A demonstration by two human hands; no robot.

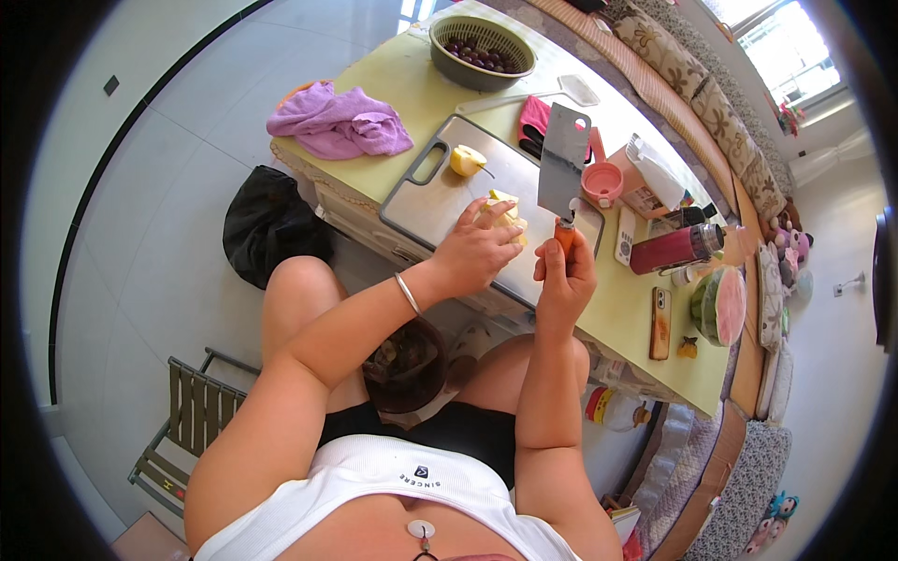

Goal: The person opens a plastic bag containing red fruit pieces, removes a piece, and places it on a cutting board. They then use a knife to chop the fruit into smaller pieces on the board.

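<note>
My right hand (568,271) is wrapped round the orange handle of a cleaver (564,159). Its broad steel blade stands up over the right side of a cutting board (426,201), which has a grey rim and a slot handle. On the board, my left hand (479,245) curves its fingers over pale cut pear pieces (505,211), partly hiding them. Farther back on the board lies a yellow-skinned pear half (467,161), apart from both hands. The blade is clear of the fruit.
A colander of dark round fruit (482,56) and a purple cloth (339,122) occupy the table's far side. To the right stand a pink cup (603,182), a maroon thermos (675,249), a phone (660,323) and cut watermelon (718,307). Between my knees is a dark bin (405,365).
</note>
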